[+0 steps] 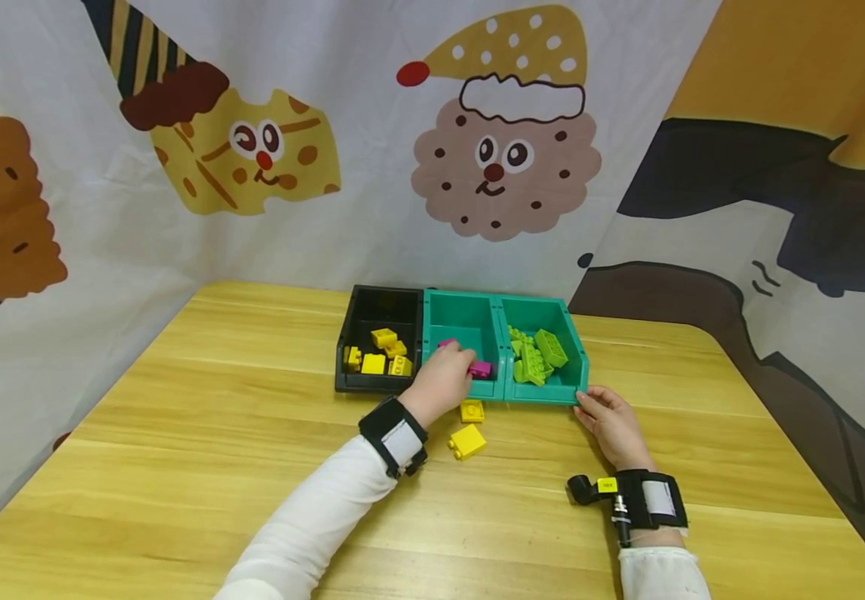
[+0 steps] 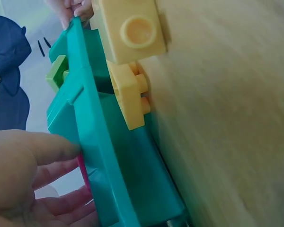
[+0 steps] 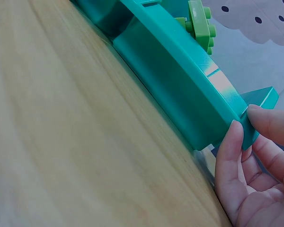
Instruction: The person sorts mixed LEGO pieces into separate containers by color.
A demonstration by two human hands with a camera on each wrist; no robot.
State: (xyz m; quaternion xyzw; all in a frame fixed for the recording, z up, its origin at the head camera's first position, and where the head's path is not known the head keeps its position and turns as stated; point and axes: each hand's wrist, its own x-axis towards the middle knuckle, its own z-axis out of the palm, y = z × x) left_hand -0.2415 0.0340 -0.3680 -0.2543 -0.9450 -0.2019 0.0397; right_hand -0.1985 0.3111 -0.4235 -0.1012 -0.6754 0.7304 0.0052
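My left hand (image 1: 442, 385) reaches over the front of the middle teal bin (image 1: 461, 310). At its fingertips is a magenta toy brick (image 1: 481, 369), pinched between thumb and fingers; the left wrist view shows only a magenta sliver (image 2: 83, 171) behind the rim. Another magenta brick (image 1: 446, 342) shows partly past the hand. My right hand (image 1: 616, 423) grips the front right corner of the right teal bin (image 1: 582, 367), thumb on the rim. Several lime green bricks (image 1: 533, 362) lie in that bin. Two yellow bricks, one nearer (image 1: 467, 442) and one farther (image 1: 472, 411), lie before the bins.
A black bin (image 1: 383, 300) holding several yellow bricks (image 1: 374, 364) stands left of the teal bins, all in one row. They sit on a wooden table (image 1: 267, 367) near its back edge. A printed cloth (image 1: 372, 167) hangs behind.
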